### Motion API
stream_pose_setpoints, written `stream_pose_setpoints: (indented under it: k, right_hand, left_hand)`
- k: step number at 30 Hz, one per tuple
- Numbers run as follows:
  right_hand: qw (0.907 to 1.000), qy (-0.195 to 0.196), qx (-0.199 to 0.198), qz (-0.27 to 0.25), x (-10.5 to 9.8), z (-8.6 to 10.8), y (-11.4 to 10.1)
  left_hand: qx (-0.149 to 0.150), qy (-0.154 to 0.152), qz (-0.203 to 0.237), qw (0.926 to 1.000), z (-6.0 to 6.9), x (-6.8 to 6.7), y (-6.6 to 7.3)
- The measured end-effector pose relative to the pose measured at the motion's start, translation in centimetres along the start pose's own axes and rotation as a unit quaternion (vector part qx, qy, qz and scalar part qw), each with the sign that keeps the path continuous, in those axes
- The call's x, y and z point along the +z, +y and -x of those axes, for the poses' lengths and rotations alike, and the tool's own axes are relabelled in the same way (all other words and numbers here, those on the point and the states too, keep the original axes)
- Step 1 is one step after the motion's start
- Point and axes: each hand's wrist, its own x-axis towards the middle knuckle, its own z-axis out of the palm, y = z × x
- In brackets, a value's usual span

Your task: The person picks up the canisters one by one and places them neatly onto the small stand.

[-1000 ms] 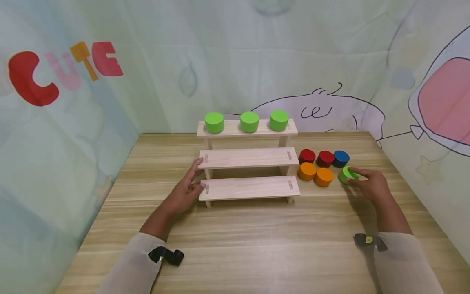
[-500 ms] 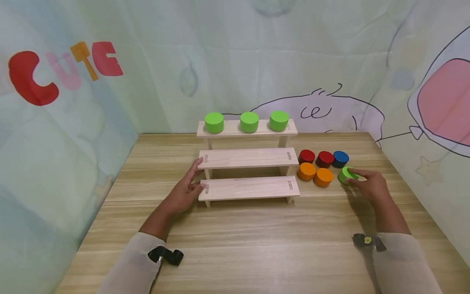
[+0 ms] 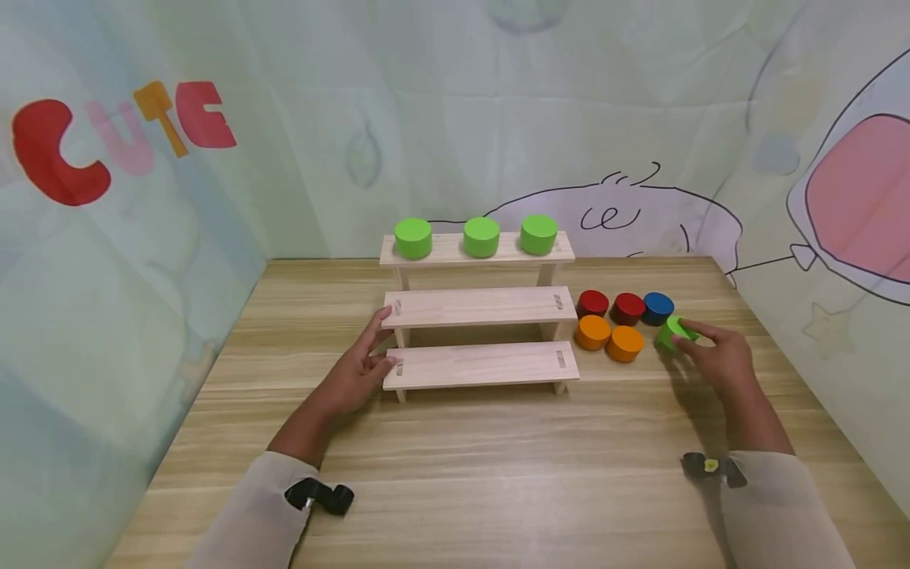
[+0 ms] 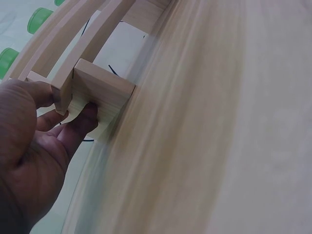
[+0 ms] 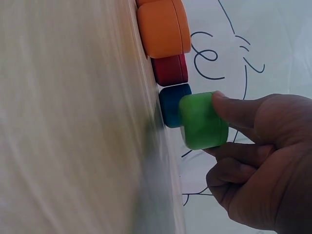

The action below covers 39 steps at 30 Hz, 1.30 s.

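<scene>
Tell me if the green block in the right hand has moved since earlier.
Yes, slightly: in the head view, the green block in the right hand has shifted upward in the picture, nearer the blue block.

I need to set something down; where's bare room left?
Free: the table before the bottom shelf, between the sleeves; that shelf; the middle shelf. Crowded: the top shelf, with three green blocks; right of the middle shelf, where red blocks, orange blocks and a blue block cluster near the right hand.

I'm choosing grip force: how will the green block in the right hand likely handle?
The green block is probably stiff, showing no dent where the right hand pinches it. Its smooth side may slip. Being round, it could roll on edge.
</scene>
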Motion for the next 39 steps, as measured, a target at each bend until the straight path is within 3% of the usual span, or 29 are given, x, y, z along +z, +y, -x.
stream_pose_setpoints:
  k: [10, 21, 28, 35, 39]
  right_hand:
    - [0.9976, 0.045, -0.037, -0.036, 0.1, 0.4, -0.3]
    - [0.9826, 0.129, -0.101, -0.088, 0.6, 1.3, -1.2]
    - [0.9615, 0.182, -0.178, -0.104, 1.4, 1.7, -1.7]
    - [0.9421, 0.208, -0.245, -0.096, 2.2, 2.0, -2.1]
    - [0.9243, 0.225, -0.288, -0.108, 2.7, 2.1, -2.6]
  left_hand:
    - [-0.015, 0.003, 0.009, 0.9998, 0.0, 0.1, -0.2]
    - [-0.008, 0.001, 0.010, 0.9999, 0.0, 0.1, -0.3]
    - [-0.007, 0.002, 0.006, 1.0000, 0.0, 0.1, -0.4]
    - [-0.010, 0.003, 0.008, 0.9999, 0.1, 0.1, -0.2]
    - [-0.008, 0.003, 0.006, 0.9999, 0.1, 0.1, -0.2]
